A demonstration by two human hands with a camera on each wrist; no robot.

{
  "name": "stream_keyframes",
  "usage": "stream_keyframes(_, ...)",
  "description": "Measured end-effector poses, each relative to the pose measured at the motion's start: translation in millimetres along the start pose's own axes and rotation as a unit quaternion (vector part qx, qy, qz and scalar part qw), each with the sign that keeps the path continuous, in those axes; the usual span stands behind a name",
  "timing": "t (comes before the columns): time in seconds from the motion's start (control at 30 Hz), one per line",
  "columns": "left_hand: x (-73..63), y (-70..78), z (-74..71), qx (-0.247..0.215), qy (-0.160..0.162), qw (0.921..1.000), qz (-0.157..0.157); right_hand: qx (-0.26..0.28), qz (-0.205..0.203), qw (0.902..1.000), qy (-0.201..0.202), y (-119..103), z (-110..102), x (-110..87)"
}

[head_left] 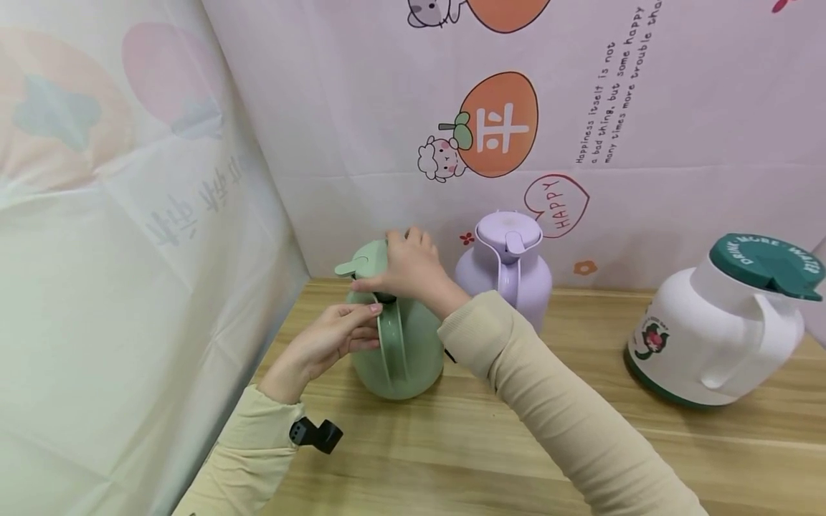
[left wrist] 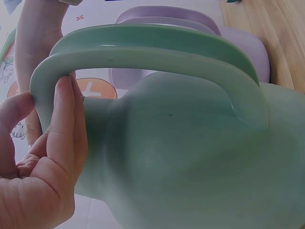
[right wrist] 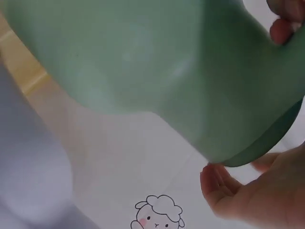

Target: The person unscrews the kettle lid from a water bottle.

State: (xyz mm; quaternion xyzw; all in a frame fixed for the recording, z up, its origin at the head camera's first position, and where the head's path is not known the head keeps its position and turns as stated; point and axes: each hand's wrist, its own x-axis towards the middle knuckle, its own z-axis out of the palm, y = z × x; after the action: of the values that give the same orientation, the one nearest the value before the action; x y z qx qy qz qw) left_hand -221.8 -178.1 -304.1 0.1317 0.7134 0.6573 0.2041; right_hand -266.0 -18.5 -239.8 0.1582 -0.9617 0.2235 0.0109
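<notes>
A pale green thermos jug (head_left: 416, 351) stands upright on the wooden table, its handle (head_left: 391, 340) facing me. My left hand (head_left: 329, 337) pinches the upper end of that handle between thumb and fingers, as the left wrist view also shows. Over the top of the jug, my right hand (head_left: 413, 266) grips the green lid (head_left: 369, 261), fingers on the far side and thumb on the near side. The lid's lever (head_left: 351, 266) points left, out of line with the handle. A dark part shows under the thumb at the neck. In the right wrist view, fingertips (right wrist: 209, 179) meet the rim.
Just right of the green jug stands a lilac jug (head_left: 538, 283), partly behind my right forearm. Farther right is a white jug (head_left: 690, 330) with a dark green lid (head_left: 764, 261). A printed cloth (head_left: 361, 143) hangs behind and along the left side.
</notes>
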Motion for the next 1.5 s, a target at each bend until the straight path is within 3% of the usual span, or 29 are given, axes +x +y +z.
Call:
stream_keyframes(0.1, 0.1, 0.3, 0.4, 0.006, -0.001, 1.0, 0.001, -0.02, 0.018, 0.9996, 0.012, -2.5, -0.4, -2.7)
stream_keyframes(0.2, 0.6, 0.8, 1.0, 0.007, -0.001, 1.0, 0.001, -0.012, 0.016, 0.9998, -0.002, -0.9, -3.4, -1.9)
stream_keyframes(0.37, 0.9, 2.3, 1.7, 0.0, -0.002, 1.0, -0.001, 0.039, -0.03, 0.9973, -0.055, 9.3, -12.8, 3.2)
stream_keyframes(0.53, 1.3, 1.7, 1.5, -0.006, 0.0, 1.0, -0.006, 0.174, -0.072, 0.9741, -0.125, 19.7, -18.2, 6.5)
stream_keyframes(0.6, 1.6, 0.9, 1.6, -0.009, 0.001, 0.9999, -0.01, 0.219, -0.061, 0.9641, -0.138, 21.0, -17.8, 6.1)
stream_keyframes(0.63, 1.7, 0.5, 1.5, -0.01, 0.002, 0.9999, -0.012, 0.221, -0.053, 0.9651, -0.13, 20.4, -17.4, 5.2)
stream_keyframes(0.73, 1.6, -0.3, 1.4, -0.011, 0.002, 0.9998, -0.014, 0.165, -0.009, 0.9839, -0.068, 13.1, -12.3, 1.1)
stream_keyframes(0.83, 0.6, -0.4, 0.9, -0.009, 0.002, 0.9999, -0.013, 0.057, 0.042, 0.9975, 0.003, -0.4, -3.9, -3.4)
stream_keyframes(0.93, -0.4, -0.3, 0.7, -0.014, -0.002, 0.9998, -0.011, -0.022, 0.07, 0.9968, 0.031, -13.4, 4.2, -6.1)
stream_keyframes(1.03, -1.1, -0.5, 1.4, -0.019, -0.005, 0.9998, -0.01, -0.057, 0.079, 0.9949, 0.026, -21.0, 7.1, -7.8)
stream_keyframes(1.17, -1.8, -1.0, 2.5, -0.018, -0.003, 0.9998, -0.008, -0.05, 0.066, 0.9966, -0.006, -21.2, 2.5, -6.9)
stream_keyframes(1.37, -2.6, 0.1, 2.3, -0.01, -0.006, 0.9999, -0.004, 0.047, 0.034, 0.9956, -0.074, -13.1, -10.2, -4.8)
stream_keyframes(1.5, -2.4, 1.0, 2.1, -0.008, -0.007, 0.9999, -0.006, 0.063, 0.027, 0.9946, -0.077, -9.4, -9.4, -4.2)
